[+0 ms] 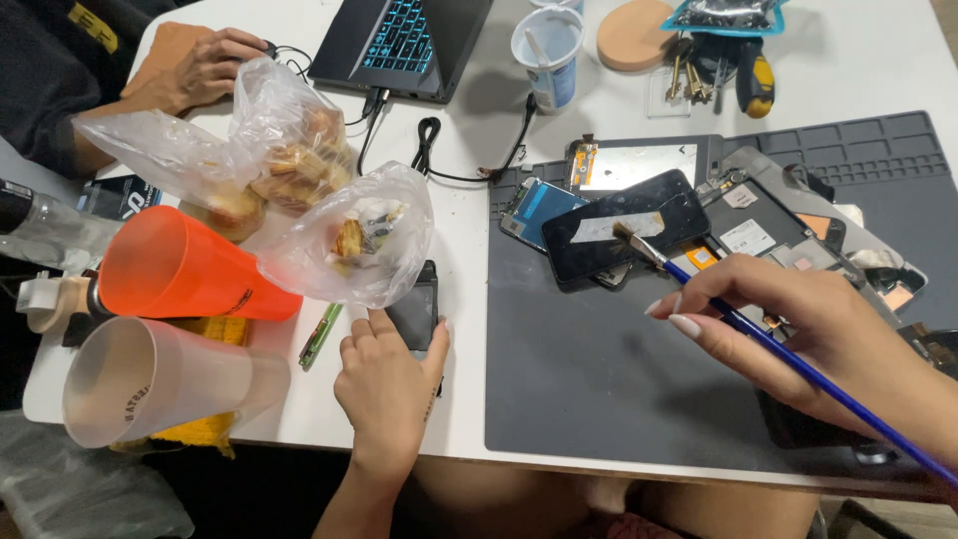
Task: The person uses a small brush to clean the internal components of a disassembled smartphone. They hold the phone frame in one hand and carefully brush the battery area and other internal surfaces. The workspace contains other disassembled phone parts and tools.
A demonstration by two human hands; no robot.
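Working over a grey work mat (599,389) lying on the white bench (469,329). Gripping a blue-handled brush (788,359) in the right hand (788,329), fingers closed around the handle like a pen, bristle tip touching a strip of tape on a black phone (624,238) at the mat's upper middle. Lying just left of that phone, partly under it — a blue-screened phone (534,208); sitting just behind it, a silvery panel (639,160). Spreading to the right of the black phone across the mat — 1 opened device with labels and orange parts (768,235).

Resting the left hand (389,384) palm down just left of the mat, fingers loosely spread, fingertips touching a small black device (417,304) and gripping nothing. Sitting left of the mat, beyond that hand — clear plastic bags of food (319,190), an orange cup (180,269) lying on its side, a translucent cup (150,384) lying nearer still, and a green pen (319,334).

Standing behind the mat — a laptop (399,40), a black cable (469,160), a white cup (549,50), a round cork coaster (634,35), keys (689,75). Resting far left of the mat, at the bench's far corner — another person's hand (205,65).
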